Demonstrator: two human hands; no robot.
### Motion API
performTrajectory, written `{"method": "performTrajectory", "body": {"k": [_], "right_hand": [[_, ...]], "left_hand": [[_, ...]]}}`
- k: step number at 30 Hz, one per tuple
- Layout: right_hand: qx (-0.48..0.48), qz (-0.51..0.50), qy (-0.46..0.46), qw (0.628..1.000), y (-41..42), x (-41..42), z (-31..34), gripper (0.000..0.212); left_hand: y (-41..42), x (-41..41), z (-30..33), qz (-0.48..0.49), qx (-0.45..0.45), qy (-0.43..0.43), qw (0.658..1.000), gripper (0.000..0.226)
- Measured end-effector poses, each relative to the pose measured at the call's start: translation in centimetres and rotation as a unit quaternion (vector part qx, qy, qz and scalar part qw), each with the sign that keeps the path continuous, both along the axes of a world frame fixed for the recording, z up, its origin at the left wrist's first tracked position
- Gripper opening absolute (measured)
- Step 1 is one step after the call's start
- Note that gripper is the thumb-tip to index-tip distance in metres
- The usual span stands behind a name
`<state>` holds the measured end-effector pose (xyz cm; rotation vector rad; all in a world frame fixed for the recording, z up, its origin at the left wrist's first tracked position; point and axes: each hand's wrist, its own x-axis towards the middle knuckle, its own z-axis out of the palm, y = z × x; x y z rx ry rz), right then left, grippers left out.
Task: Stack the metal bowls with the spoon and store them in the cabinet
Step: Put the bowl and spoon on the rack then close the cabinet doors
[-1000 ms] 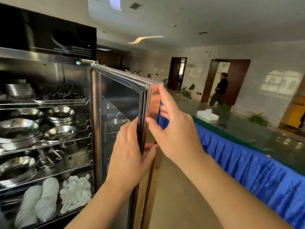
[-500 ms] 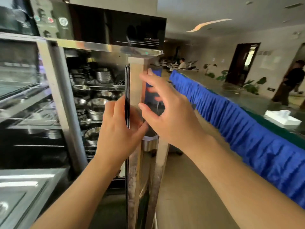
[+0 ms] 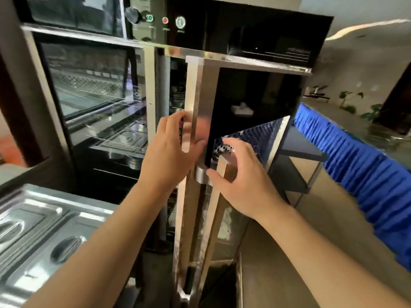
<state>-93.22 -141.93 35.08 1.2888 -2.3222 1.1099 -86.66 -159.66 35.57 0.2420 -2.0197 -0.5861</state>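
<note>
Both hands on the right-hand cabinet door point(image 3: 255, 103), nearly shut against the cabinet point(image 3: 244, 36). Left hand point(image 3: 169, 156) wrapped over the door's steel edge point(image 3: 191, 103), fingers point(image 3: 175, 117) close together and curled round its far side, thumb point(image 3: 198, 144) pressed to the near face. Right hand point(image 3: 244, 181) just beside it and slightly lower, fingers loosely bent and a little spread around the vertical door handle point(image 3: 220, 172), thumb point(image 3: 216, 175) touching the handle's base; cannot tell whether actually gripping. Metal bowls point(image 3: 178, 96) only dimly visible as stacked rims through the narrow gap left of the door edge; spoon not made out. Left glass door point(image 3: 93, 85) closed over wire shelves. Steel tray lids point(image 3: 40, 225) at lower left, blue table skirt point(image 3: 360, 161) off to the right
</note>
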Motion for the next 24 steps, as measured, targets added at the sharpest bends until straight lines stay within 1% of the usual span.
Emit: {"method": "performTrajectory", "body": {"k": [2,4,8,11,17,21,24], "right_hand": [[0.006,-0.005,-0.032,0.999,-1.9,-0.8,-1.3,0.069],[0.016,-0.009,-0.086,0.996,-4.0,-1.5,-2.5,0.066],[0.03,-0.022,-0.184,0.982,-9.3,-2.9,-4.4,0.038],[0.042,-0.031,-0.224,0.973,-13.3,-4.2,-5.4,0.026],[0.034,-0.042,-0.275,0.96,-20.0,-6.8,-6.4,0.028],[0.038,-0.032,-0.302,0.952,-23.6,-8.8,-6.7,0.03],[0.039,-0.026,-0.31,0.95,-25.7,-10.5,-6.9,0.032]], "left_hand": [[-2.2,-0.7,-0.1,0.006,-0.006,0.003,1.0,0.06],[-4.6,-1.5,-0.1,0.011,-0.009,0.006,1.0,0.056],[-10.0,-3.7,-0.2,0.03,-0.023,-0.01,0.999,0.052],[-13.7,-5.3,-0.3,0.043,-0.035,-0.029,0.998,0.049],[-20.0,-7.9,-1.5,0.018,-0.06,-0.036,0.997,0.052],[-24.5,-9.9,-3.9,0.034,-0.033,-0.105,0.993,0.065],[-27.3,-11.6,-5.4,0.033,-0.034,-0.144,0.988,0.066]]}}
